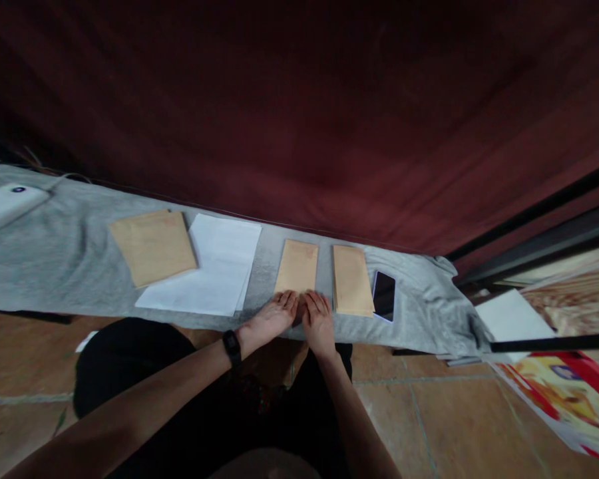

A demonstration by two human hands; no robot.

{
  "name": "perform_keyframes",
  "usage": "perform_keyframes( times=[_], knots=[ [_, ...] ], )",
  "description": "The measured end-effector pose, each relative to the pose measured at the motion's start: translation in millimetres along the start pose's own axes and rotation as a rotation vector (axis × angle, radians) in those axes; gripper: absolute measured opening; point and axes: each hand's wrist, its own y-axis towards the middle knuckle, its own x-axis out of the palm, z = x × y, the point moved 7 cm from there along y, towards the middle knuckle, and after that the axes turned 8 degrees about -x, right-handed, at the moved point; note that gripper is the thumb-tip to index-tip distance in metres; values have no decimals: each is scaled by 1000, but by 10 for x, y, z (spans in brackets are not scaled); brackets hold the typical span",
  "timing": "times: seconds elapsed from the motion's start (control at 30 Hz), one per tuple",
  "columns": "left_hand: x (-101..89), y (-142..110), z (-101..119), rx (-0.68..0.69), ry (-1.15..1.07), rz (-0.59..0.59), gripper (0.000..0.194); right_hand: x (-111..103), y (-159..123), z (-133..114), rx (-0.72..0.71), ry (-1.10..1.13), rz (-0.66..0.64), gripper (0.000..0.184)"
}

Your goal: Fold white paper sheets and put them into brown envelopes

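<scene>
A narrow brown paper envelope lies on the grey cloth in front of me. My left hand, with a black watch on its wrist, has its fingers pressed together on the envelope's near edge. Beside it, my right hand grips the same edge, its fingers bent over the paper. Both thumbs are mostly hidden. Just to the right rests a stack of similar brown envelopes. Farther left, wider brown paper pieces overlap some white sheets.
The grey cloth covers a long, narrow surface below a dark red hanging. A phone lies right of the envelope stack. At the far left sits a white device with a cable. A colourful box stands at the lower right.
</scene>
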Motion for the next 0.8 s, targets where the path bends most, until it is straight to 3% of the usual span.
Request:
perform_keyframes(
  times=[0.23, 0.33, 0.47, 0.6, 0.7, 0.8],
  knots=[
    [-230, 73, -66, -34, -15, -11, 37, 83, 71, -59, -22, -56, -37, 48],
    [-300, 339, -129, -16, 12, 40, 36, 102, 62, -77, -24, -69, -8, 46],
    [-302, 904, -279, -4, 94, 162, 52, 85, 61, -90, -19, -79, 29, 44],
    [-202, 1411, -490, 10, 101, 126, 57, 68, 64, -114, -44, -81, 32, 45],
    [-123, 1585, -641, -5, 100, 76, 58, 59, 65, -123, -48, -73, 39, 47],
    [-75, 1601, -711, -1, 96, 87, 59, 56, 73, -131, -42, -61, 37, 48]
  ],
)
